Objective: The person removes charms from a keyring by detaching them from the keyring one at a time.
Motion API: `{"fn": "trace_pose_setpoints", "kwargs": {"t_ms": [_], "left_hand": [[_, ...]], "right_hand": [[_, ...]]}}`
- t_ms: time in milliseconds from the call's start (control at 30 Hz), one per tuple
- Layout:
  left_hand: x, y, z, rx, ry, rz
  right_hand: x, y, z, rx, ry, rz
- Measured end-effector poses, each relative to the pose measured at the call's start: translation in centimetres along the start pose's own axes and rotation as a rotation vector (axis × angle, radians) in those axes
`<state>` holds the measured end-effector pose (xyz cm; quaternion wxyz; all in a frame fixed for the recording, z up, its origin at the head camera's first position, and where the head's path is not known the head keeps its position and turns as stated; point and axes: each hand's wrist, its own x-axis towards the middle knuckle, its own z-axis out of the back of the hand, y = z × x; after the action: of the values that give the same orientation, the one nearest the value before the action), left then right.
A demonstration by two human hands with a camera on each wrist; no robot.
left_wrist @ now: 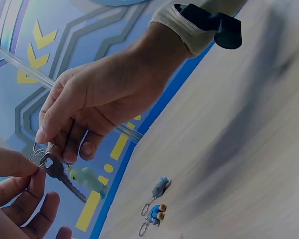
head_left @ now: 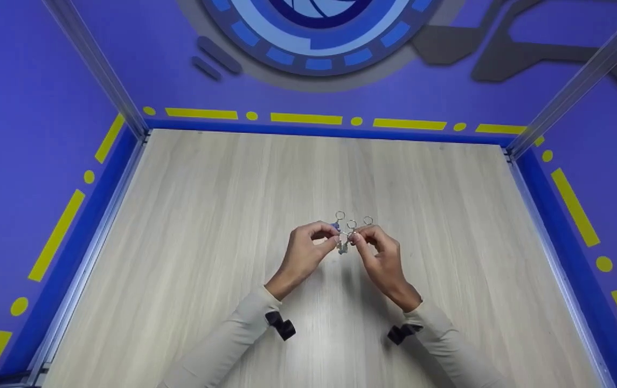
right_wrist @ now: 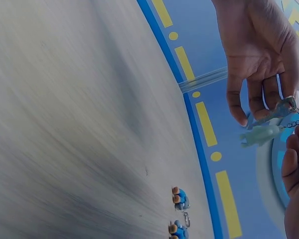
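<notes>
Above the table my two hands meet at a keychain. My left hand (head_left: 308,250) pinches a metal key (left_wrist: 60,174) near its head. My right hand (head_left: 383,261) pinches the wire key ring (left_wrist: 36,149) beside it. A pale green figurine (right_wrist: 261,134) hangs from a short chain (right_wrist: 293,123) on the ring, next to the key. Fingertips partly cover the ring, so whether the key is threaded on it cannot be told. Beyond the hands, keychains with a grey-blue figurine (left_wrist: 160,186) and a blue-and-tan figurine (left_wrist: 153,215) lie on the table.
The pale wood-grain table (head_left: 206,215) is bounded by blue panels (head_left: 340,97) at the back and both sides. Metal posts (head_left: 98,70) stand at the back corners. Rings of the lying keychains, one ring (head_left: 368,220) among them, show just past the fingertips.
</notes>
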<state>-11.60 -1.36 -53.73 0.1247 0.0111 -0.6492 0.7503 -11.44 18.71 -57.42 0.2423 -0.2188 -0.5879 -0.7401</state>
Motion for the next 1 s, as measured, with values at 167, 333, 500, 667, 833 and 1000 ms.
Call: {"fn": "trace_pose_setpoints", "kwargs": {"t_ms": [167, 333, 500, 667, 833, 1000], "left_hand": [[0.0, -0.1, 0.0, 0.054, -0.016, -0.074], [0.1, -0.1, 0.0, 0.133, -0.034, -0.155], [0.1, -0.1, -0.1, 0.158, -0.038, -0.206], [0.3, -0.1, -0.1, 0.192, -0.020, -0.273], [0.4, 0.0, -0.1, 0.233, -0.034, -0.351], [0.5, -0.1, 0.0, 0.210, -0.025, -0.336]], "right_hand": [[0.1, 0.1, 0.2, 0.041, 0.013, -0.032], [0.2, 0.0, 0.1, 0.063, 0.007, -0.018], [0.4, 0.1, 0.2, 0.080, 0.018, -0.041], [0.7, 0.3, 0.5, 0.087, 0.060, -0.084], [1.2, 0.7, 0.6, 0.065, 0.074, -0.026], [1.5, 0.9, 0.4, 0.052, 0.029, 0.075]]}}
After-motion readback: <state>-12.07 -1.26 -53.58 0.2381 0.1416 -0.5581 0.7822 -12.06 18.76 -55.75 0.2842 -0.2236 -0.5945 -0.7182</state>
